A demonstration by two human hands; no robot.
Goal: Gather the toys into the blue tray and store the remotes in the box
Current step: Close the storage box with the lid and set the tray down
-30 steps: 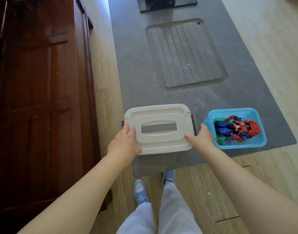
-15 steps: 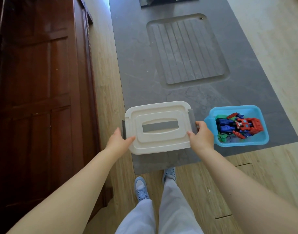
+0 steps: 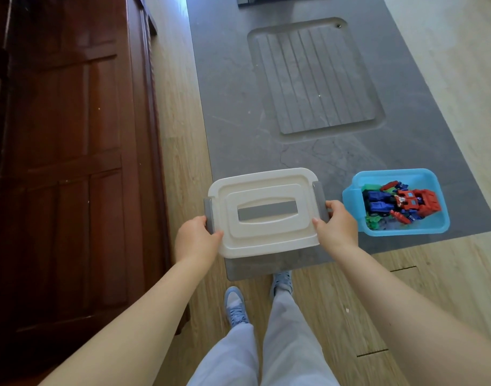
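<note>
The left hand (image 3: pixel 195 236) holds the left end of the storage box (image 3: pixel 263 211), its grip closed on the grey side latch (image 3: pixel 208 215) with the thumb on the edge of the cream lid (image 3: pixel 262 190). The right hand (image 3: pixel 336 224) does the same at the other end, fingers curled round the right grey latch (image 3: pixel 319 197) and thumb lying on the lid's corner. Both grips are clenched on the box, then, one at each short end.

The box sits at the near edge of the grey worktop (image 3: pixel 238 121), its long axis running left to right between the two hands, lid on and grey handle bar (image 3: pixel 267 212) flat in its recess. The remotes cannot be seen (presumably they are inside, under the lid, though nothing here proves it).

Just to the right, close to the right hand but apart from the box, stands the blue tray (image 3: pixel 350 196) with the toys in it: a red and blue robot figure (image 3: pixel 400 203) lying across green pieces (image 3: pixel 372 218). The right hand is much the nearer to it.

Judging by this, the toy part looks done, and the step in hand is fastening the latches or lifting the box. Either move calls for even effort at both ends, since the box lies squarely between the grips.

Beyond are a ribbed drainer recess (image 3: pixel 316 76) in the worktop, a dark wooden door (image 3: pixel 66 162) at left, and pale floorboards (image 3: pixel 177 112).
</note>
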